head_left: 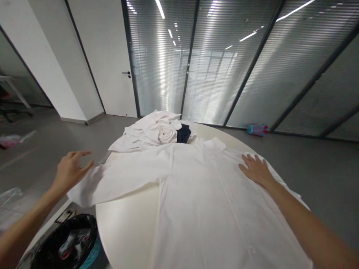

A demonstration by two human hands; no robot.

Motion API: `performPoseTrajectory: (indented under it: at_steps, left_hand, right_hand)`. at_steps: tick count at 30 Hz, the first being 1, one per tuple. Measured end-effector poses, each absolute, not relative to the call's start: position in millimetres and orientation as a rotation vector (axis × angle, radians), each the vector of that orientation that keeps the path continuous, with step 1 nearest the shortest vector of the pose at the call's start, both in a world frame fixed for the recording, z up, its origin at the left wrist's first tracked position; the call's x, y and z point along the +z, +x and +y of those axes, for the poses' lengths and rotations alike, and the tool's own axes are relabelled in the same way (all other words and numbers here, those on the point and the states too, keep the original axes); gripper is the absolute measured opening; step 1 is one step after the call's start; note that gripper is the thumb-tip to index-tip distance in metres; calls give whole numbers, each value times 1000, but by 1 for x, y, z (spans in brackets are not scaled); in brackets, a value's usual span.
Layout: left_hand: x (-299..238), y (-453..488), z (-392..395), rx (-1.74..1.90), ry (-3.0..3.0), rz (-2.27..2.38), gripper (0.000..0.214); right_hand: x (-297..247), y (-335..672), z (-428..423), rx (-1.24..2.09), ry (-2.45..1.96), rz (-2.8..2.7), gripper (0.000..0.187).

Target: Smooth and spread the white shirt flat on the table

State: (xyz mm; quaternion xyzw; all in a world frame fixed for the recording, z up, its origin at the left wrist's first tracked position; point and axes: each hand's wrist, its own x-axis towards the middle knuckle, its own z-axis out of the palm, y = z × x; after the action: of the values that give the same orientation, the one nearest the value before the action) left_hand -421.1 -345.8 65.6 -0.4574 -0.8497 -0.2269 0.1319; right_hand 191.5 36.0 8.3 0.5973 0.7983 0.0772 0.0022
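Observation:
A white shirt lies spread flat on a round white table, buttons up, collar at the far side. Its left sleeve stretches out past the table's left edge. My left hand hovers open just beyond the end of that sleeve, fingers apart, holding nothing. My right hand rests flat, palm down, on the shirt's right shoulder area.
A heap of white clothes with a dark garment sits at the table's far edge. A bin lined with a black bag stands on the floor at the lower left. Glass partitions and a white door are behind.

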Motion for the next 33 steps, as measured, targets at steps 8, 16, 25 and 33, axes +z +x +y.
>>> performPoseTrajectory:
  at_steps: [8,16,25,33]
  left_hand:
    - [36,-282,-262,-543,-2205,-2221,64]
    - [22,-309,-247,-400,-1994,-2297,63]
    - [7,-315,-241,-324,-2070,-2274,68]
    - [18,-304,-240,-483,-1993,-2279,54]
  right_hand:
    - [27,72,30,91,1538,2780,74]
    - [11,30,68,-70,1543,2676,82]
    - [4,39,66,-49,1598,2707,80]
    - [6,34,64,36,1597,2742,72]
